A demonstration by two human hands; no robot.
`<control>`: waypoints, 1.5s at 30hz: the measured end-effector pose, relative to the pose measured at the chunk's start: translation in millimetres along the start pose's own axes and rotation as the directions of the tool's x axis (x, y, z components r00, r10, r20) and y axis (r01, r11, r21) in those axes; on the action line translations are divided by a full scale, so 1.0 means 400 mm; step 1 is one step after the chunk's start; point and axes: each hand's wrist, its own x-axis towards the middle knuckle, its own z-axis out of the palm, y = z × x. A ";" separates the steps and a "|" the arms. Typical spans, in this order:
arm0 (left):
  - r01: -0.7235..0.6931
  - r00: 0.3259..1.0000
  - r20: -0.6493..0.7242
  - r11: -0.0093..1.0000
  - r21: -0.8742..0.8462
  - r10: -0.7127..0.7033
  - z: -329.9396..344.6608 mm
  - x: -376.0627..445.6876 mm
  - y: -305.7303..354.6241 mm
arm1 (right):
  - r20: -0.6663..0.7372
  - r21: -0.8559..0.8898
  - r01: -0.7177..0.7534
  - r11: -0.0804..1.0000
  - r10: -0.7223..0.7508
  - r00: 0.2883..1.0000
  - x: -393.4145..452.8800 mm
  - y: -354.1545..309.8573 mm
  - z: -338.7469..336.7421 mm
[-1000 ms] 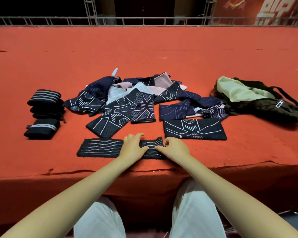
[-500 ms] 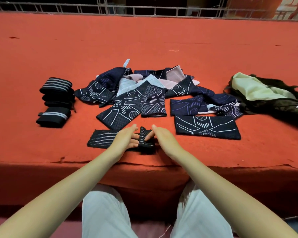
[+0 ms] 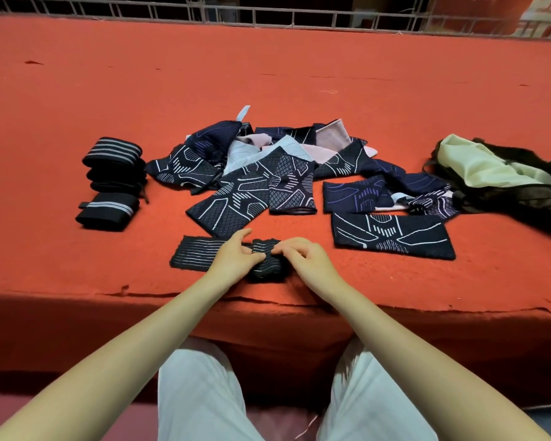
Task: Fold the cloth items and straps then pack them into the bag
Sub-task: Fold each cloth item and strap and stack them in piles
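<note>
A few rolled straps [image 3: 112, 173] are stacked at the counter's [image 3: 299, 74] left, one strap [image 3: 236, 259] at the near edge is pinched half-rolled by the left hand [image 3: 236, 257] and right hand [image 3: 306, 257], while the cloth pile [image 3: 283, 167] and bag [image 3: 503, 176] remain unpacked.

Brightness: moderate, even light on the red table [image 3: 268, 74]; colours strongly saturated.
Source: apparently overhead; no lamp in view.
Shadows: dark band under the table's near edge; soft, short shadows beside the cloths.
Background: beyond the table's far edge, nearly black.
Distortion: wide-angle; far edge bows, forearms stretch toward the corners.
Sharpness: slightly soft throughout.
</note>
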 end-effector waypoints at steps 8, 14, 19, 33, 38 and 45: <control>-0.113 0.983 -0.106 0.955 0.274 0.147 -0.032 -0.005 0.002 | 0.036 -0.270 -0.020 0.963 0.030 0.999 -0.006 0.035 0.010; -0.174 0.967 -0.090 0.873 0.456 0.240 -0.033 -0.025 -0.038 | -0.080 -0.415 -0.181 0.892 0.163 0.983 0.016 0.012 0.037; -0.071 0.992 -0.104 0.996 0.059 0.076 -0.034 -0.027 -0.023 | -0.110 -0.443 -0.306 0.843 0.288 0.951 0.044 0.006 0.056; -0.229 0.872 -0.230 0.777 0.586 0.431 -0.041 -0.026 -0.084 | -0.110 -0.585 -0.315 0.747 0.312 0.944 0.059 -0.009 0.069; -0.257 0.893 -0.171 0.782 0.568 0.417 -0.035 -0.026 -0.099 | -0.074 -0.511 -0.372 0.775 0.392 0.917 0.056 -0.021 0.058; -0.018 0.998 -0.066 0.998 0.055 0.021 -0.059 -0.009 -0.043 | 0.006 -0.026 -0.423 0.906 0.423 0.906 0.054 -0.059 0.088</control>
